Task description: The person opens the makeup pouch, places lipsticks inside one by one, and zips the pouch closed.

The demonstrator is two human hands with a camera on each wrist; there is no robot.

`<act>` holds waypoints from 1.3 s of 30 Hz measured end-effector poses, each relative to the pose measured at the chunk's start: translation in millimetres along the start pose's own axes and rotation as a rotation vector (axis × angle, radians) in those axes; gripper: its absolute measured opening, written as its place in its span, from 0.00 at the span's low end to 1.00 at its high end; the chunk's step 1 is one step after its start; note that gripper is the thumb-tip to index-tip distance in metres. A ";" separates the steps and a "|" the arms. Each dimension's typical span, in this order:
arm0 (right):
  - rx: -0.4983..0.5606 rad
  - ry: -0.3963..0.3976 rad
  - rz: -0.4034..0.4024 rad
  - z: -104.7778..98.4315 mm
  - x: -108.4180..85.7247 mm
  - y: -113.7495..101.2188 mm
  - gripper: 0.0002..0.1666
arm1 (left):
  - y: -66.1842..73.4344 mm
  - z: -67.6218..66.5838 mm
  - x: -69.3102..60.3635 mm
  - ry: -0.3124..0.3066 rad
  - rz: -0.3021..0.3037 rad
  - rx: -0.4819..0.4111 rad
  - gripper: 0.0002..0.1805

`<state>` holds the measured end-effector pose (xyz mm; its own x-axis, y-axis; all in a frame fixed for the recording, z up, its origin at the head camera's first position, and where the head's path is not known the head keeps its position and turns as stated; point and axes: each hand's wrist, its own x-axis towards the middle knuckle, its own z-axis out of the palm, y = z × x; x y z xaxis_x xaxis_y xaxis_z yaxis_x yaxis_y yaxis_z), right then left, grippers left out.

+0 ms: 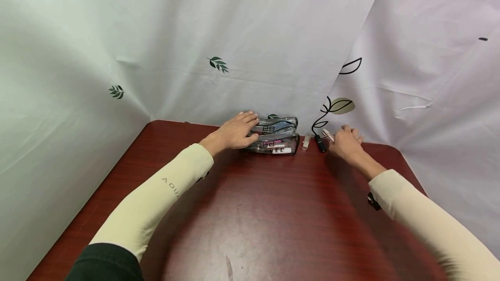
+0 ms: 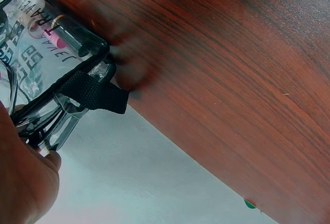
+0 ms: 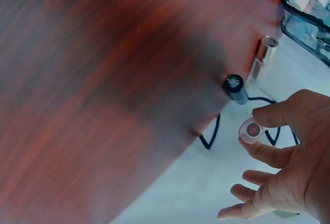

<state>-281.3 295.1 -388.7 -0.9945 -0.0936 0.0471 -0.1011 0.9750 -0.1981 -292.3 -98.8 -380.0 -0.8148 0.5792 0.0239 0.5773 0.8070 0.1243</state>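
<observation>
A clear cosmetic pouch with black edging [image 1: 291, 142] stands at the back of the table, with small cosmetics inside. My left hand [image 1: 237, 130] rests over its left end, fingers extended; in the left wrist view, the pouch [image 2: 49, 74] shows a black side tab and a pink item within. My right hand [image 1: 346, 143] pinches a small clear lipstick tube [image 1: 327, 135] between thumb and index finger. Seen end-on in the right wrist view, the lipstick tube [image 3: 252, 130] has a dark reddish centre. The other right fingers are spread.
Between the pouch and my right hand stand a clear-and-metallic tube [image 1: 306, 142] and a black tube [image 1: 320, 144], near the table's back edge. The reddish-brown table [image 1: 250, 211] meets a white printed cloth [image 1: 273, 55] behind.
</observation>
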 end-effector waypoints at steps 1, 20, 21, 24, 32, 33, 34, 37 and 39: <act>0.001 0.001 -0.004 -1.6 0.6 0.4 0.14 | 0.1 -0.2 0.1 0.001 0.000 0.001 0.41; 0.000 0.007 -0.079 -25.5 -2.8 -13.7 0.13 | 1.5 -0.3 1.8 -0.005 0.003 0.007 0.40; 0.002 0.012 -0.087 -28.3 -2.9 -15.9 0.13 | 1.4 -0.4 1.7 -0.005 0.003 0.006 0.40; 0.007 0.014 -0.105 -35.8 -2.7 -23.7 0.13 | 0.9 -0.2 1.8 -0.005 0.003 0.008 0.41; 0.047 0.034 -0.172 -49.5 1.8 -47.8 0.12 | -0.3 0.1 1.1 -0.006 0.000 0.005 0.41; 0.047 0.039 -0.184 -50.5 2.9 -50.6 0.12 | -0.5 0.2 1.2 -0.006 -0.001 0.005 0.41; 0.042 0.046 -0.193 -51.5 3.5 -53.4 0.12 | -0.7 0.3 1.1 -0.007 -0.002 0.007 0.41; 0.031 0.067 -0.213 -53.9 4.9 -62.0 0.13 | -1.3 0.7 1.4 -0.009 -0.004 0.011 0.41; 0.027 0.074 -0.217 -55.5 5.1 -67.3 0.14 | -1.7 1.0 1.6 -0.009 -0.003 0.011 0.41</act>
<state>-278.0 240.2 -320.8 -0.9448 -0.2846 0.1626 -0.3141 0.9278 -0.2013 -294.5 -99.1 -381.2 -0.8162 0.5776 0.0146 0.5753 0.8101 0.1130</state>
